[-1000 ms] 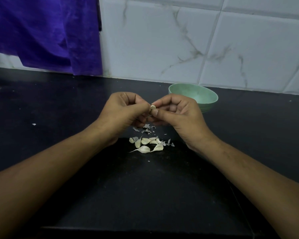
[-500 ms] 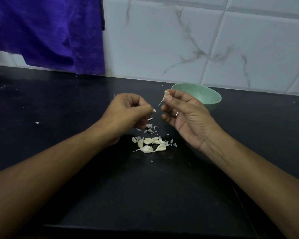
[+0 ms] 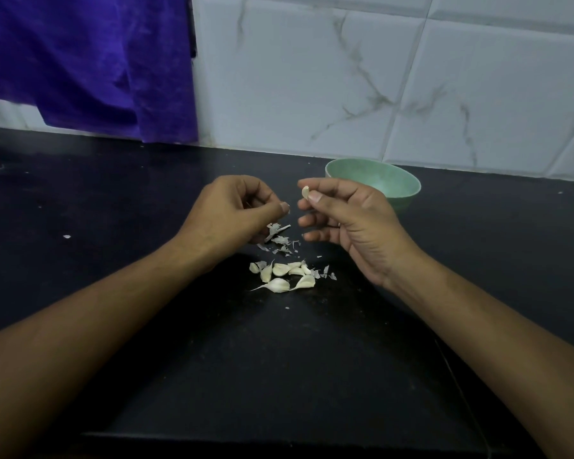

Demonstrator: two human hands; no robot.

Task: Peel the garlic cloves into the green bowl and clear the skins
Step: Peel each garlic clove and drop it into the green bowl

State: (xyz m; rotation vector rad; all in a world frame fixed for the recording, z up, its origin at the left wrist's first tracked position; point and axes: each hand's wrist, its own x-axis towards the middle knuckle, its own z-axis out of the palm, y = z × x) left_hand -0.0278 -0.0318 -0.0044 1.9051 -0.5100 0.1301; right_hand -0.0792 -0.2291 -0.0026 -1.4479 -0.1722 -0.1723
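One clove point(image 3: 305, 192) pinched aloft, cloves point(image 3: 280, 277) heaped, skins point(image 3: 280, 240) scattered, green bowl point(image 3: 390, 180) upright

Two bare forearms are showing from the lower corners of the frame toward its middle, uncovered right to the wrists. Short, plain nails are showing on the thumbs of the left grip point(image 3: 232, 210) and right grip point(image 3: 348, 220). A thin ring point(image 3: 339, 223) is glinting on one right finger.

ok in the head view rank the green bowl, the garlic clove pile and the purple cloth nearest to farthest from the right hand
From the right hand, pinching a garlic clove:
1. green bowl, just behind it.
2. garlic clove pile, nearer the person on the counter.
3. purple cloth, far left by the wall.
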